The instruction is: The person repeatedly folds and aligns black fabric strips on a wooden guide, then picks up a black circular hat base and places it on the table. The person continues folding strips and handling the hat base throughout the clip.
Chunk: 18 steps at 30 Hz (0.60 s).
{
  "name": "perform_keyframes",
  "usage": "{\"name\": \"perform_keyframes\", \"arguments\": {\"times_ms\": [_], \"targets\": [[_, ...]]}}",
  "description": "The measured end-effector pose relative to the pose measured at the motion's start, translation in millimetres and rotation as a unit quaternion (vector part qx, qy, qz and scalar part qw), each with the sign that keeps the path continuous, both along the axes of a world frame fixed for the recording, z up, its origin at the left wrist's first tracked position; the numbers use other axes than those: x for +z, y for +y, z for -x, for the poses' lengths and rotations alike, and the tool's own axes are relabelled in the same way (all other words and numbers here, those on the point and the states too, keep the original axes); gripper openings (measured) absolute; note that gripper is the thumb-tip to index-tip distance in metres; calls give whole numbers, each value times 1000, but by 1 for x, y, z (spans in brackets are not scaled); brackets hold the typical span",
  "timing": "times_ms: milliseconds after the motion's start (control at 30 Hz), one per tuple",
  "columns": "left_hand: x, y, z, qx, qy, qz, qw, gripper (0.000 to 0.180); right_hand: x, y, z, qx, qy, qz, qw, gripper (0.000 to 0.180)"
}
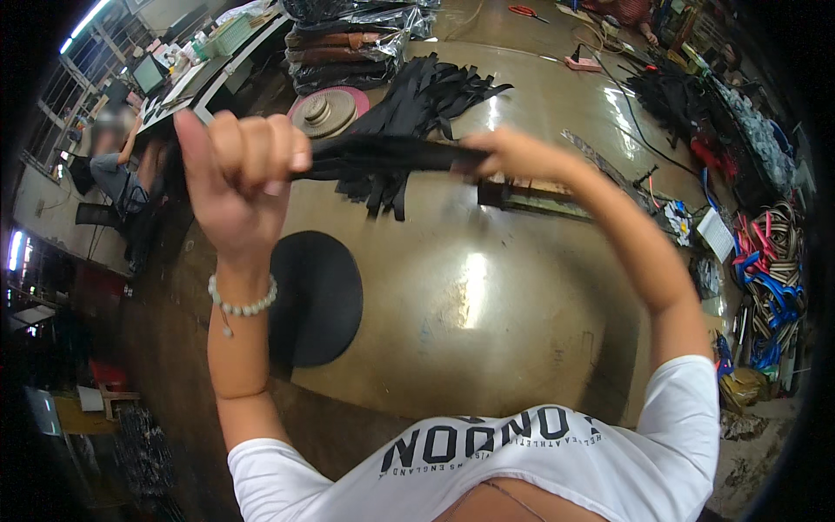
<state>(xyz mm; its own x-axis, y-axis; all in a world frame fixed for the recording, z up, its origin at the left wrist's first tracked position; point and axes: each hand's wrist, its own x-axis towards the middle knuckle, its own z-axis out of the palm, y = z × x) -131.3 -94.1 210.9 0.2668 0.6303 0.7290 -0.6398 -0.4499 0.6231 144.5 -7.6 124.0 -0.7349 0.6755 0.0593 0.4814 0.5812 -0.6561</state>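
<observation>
Several black strips (387, 158) are stretched sideways between my two hands above the table. My left hand (242, 165) is closed in a fist round their left end, with the thumb pointing up. A string of pale beads circles that wrist. My right hand (519, 155), slightly blurred, pinches the right end of the strips. Beyond them a loose pile of similar black strips (439, 91) lies on the table, partly hidden by the held ones. A dark bar-shaped device (531, 198) rests beneath my right hand.
A round black pad (317, 296) lies at the left table edge. Behind it are a disc-shaped roll (326, 111) and plastic-wrapped stacks (344, 43). Red-handled scissors (526, 12), a power strip (581, 61) and coloured bundles (770, 287) lie farther off. A person (117, 165) sits at left.
</observation>
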Motion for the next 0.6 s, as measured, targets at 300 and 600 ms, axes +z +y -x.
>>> {"name": "perform_keyframes", "arguments": {"times_ms": [300, 600], "targets": [[-90, 102, 15, 252, 529, -320, 744, 20, 19, 238, 24, -83, -245, -589, 765, 11], [-164, 121, 31, 235, 631, -284, 682, 32, -33, 281, 54, -66, -420, -352, 834, 66]]}}
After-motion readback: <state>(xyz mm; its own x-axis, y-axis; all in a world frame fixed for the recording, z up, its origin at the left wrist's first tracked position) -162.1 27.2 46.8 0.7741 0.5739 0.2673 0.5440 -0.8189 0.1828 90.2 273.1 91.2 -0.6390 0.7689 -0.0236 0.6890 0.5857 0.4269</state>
